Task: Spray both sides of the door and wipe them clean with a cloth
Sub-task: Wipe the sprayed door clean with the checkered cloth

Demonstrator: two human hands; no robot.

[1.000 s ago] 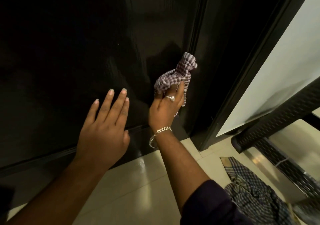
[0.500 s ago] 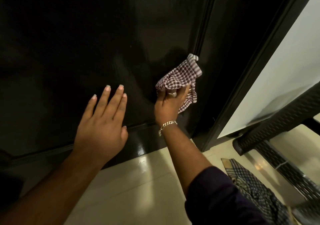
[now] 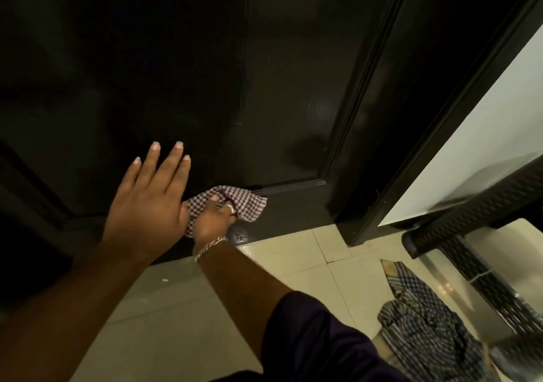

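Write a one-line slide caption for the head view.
Right hand wipes the dark door's bottom rail with a checked cloth; open left hand braces against the panel.

Bunched checked cloth (image 3: 235,202) against dark door (image 3: 279,102)

Right hand (image 3: 213,220) and its checked cloth (image 3: 235,204) have dropped from the door panel's right edge, at mid height, to the door's (image 3: 279,117) bottom rail near the floor, now just beside the left hand (image 3: 147,205).
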